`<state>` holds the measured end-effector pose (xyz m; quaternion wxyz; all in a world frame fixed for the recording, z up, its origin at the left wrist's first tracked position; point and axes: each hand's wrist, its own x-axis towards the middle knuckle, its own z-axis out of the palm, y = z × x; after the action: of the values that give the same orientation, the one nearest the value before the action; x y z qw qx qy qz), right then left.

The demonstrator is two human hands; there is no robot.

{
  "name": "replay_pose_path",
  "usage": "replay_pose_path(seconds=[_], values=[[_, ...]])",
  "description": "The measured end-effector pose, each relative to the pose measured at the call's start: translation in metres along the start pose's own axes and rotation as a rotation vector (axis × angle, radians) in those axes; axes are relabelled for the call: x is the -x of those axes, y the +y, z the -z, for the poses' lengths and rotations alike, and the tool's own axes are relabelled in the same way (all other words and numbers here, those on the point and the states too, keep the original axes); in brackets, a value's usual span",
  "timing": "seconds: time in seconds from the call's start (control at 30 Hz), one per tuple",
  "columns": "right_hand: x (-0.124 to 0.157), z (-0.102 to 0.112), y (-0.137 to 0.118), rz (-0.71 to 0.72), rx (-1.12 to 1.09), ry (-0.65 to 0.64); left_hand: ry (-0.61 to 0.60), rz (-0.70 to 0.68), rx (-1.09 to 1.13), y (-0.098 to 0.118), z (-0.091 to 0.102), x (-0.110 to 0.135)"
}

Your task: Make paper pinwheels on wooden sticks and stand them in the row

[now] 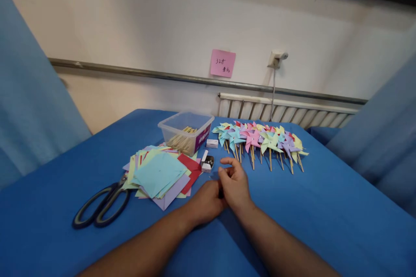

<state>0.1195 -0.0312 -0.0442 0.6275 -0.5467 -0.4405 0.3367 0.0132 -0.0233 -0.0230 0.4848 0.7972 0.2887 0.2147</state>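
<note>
Above the middle of the blue-covered table, my left hand (208, 202) is curled closed, its fingertips hidden. Against it rests my right hand (236, 184), loosely curved, with a gap between thumb and index finger and no object visible there. Just beyond them stands a small opened white box (207, 165) with dark, shiny small pieces inside. Coloured paper squares (159, 173) lie in a loose pile to the left, blue on top. Large dark-handled scissors (102, 205) have their blades partly under that pile.
A clear plastic tub (186, 121) holds thin wooden sticks (182, 140). Beside it is a closed small white box (212, 143). Several paper pinwheels (252, 137) on sticks are grouped at the back right. Blue curtains (29, 95) hang at both sides; a radiator (292, 110) is behind.
</note>
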Motion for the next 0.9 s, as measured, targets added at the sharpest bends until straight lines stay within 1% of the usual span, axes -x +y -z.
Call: replay_pose_path(seconds=[0.07, 0.17, 0.2, 0.27, 0.33, 0.4, 0.47, 0.53, 0.6, 0.67, 0.73, 0.77, 0.8, 0.87, 0.9], values=[[-0.005, -0.002, 0.007, -0.076, -0.045, 0.014, 0.007, 0.014, -0.027, -0.002, 0.000, 0.001], [-0.014, 0.010, 0.018, -0.182, -0.128, -0.020, 0.008, 0.059, -0.102, -0.006, -0.001, 0.002], [-0.017, 0.015, 0.020, -0.201, -0.149, -0.060, 0.003, 0.071, -0.113, -0.007, -0.002, 0.002], [-0.020, 0.022, 0.023, -0.195, -0.146, -0.147, -0.007, 0.086, -0.125, -0.007, -0.003, 0.002], [-0.021, 0.024, 0.026, -0.166, -0.109, -0.212, -0.011, 0.092, -0.160, -0.004, -0.003, 0.002], [-0.021, 0.023, 0.029, -0.139, -0.072, -0.251, 0.003, 0.093, -0.248, 0.004, 0.004, 0.002], [-0.020, 0.022, 0.032, -0.129, -0.048, -0.294, 0.051, 0.093, -0.423, 0.015, 0.017, 0.004], [-0.019, 0.022, 0.034, -0.128, -0.010, -0.339, 0.198, 0.143, -0.629, 0.027, 0.038, 0.009], [-0.019, 0.023, 0.035, -0.119, 0.051, -0.369, 0.334, 0.225, -0.818, 0.034, 0.063, 0.016], [-0.019, 0.025, 0.035, -0.101, 0.114, -0.385, 0.419, 0.283, -0.982, 0.034, 0.085, 0.025], [-0.020, 0.026, 0.036, -0.097, 0.153, -0.395, 0.444, 0.429, -1.080, 0.026, 0.102, 0.033], [-0.020, 0.027, 0.037, -0.098, 0.168, -0.400, 0.406, 0.492, -1.088, 0.020, 0.108, 0.036], [-0.020, 0.027, 0.037, -0.098, 0.181, -0.407, 0.359, 0.526, -1.086, 0.014, 0.112, 0.038], [-0.021, 0.027, 0.038, -0.091, 0.196, -0.421, 0.281, 0.514, -1.079, 0.003, 0.116, 0.040], [-0.021, 0.027, 0.038, -0.085, 0.200, -0.424, 0.267, 0.509, -1.068, -0.002, 0.117, 0.040]])
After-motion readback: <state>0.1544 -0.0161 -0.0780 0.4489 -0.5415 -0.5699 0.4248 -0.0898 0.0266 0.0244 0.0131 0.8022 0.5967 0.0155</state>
